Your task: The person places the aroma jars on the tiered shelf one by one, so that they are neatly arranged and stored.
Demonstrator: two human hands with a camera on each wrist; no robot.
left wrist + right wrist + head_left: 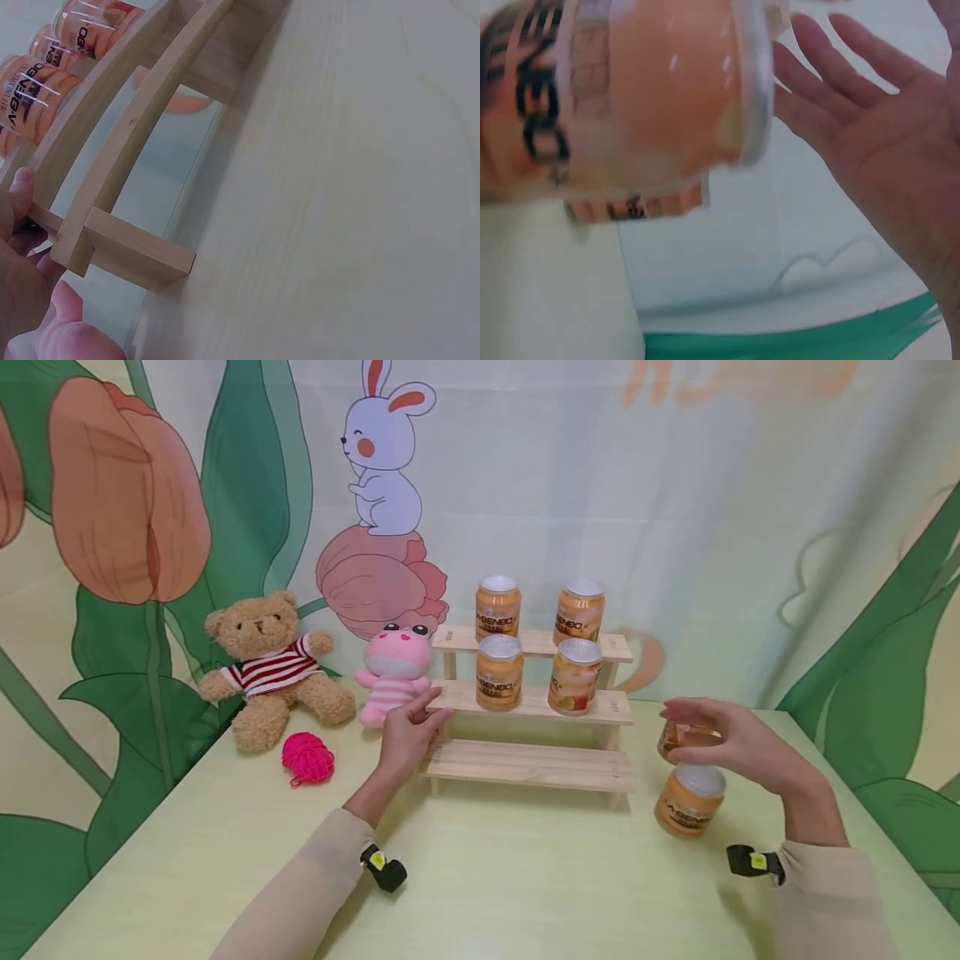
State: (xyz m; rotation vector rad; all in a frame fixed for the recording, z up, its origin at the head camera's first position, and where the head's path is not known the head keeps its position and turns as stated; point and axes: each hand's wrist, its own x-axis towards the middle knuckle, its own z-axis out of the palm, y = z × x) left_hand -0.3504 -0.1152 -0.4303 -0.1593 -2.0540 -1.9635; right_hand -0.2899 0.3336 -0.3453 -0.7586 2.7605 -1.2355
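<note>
1. Cans point(686, 814) stand as a pair on the table point(525, 877), right of the wooden rack point(525, 764); in the right wrist view the nearer one is blurred and cut off by the left edge.
2. Your right hand point(731, 739) covers much of the rear can point(673, 740) in the head view. Its fingers and thumb are spread apart, clamped on nothing; whether they brush either can, you cannot tell.
3. Your left hand point(407, 735) grips the left end of the rack's middle tier; some fingertips are hidden behind the wood.
4. Four more cans point(498, 683) stand on the rack, two per upper tier; the front pair hides the bases behind.
5. Your left hand partly hides the pink plush toy point(396, 664); beyond sit the yarn ball point(307, 758) and teddy bear point(270, 664).
6. Orange lettering point(738, 381) on the backdrop point(712, 527) is cut off above.
</note>
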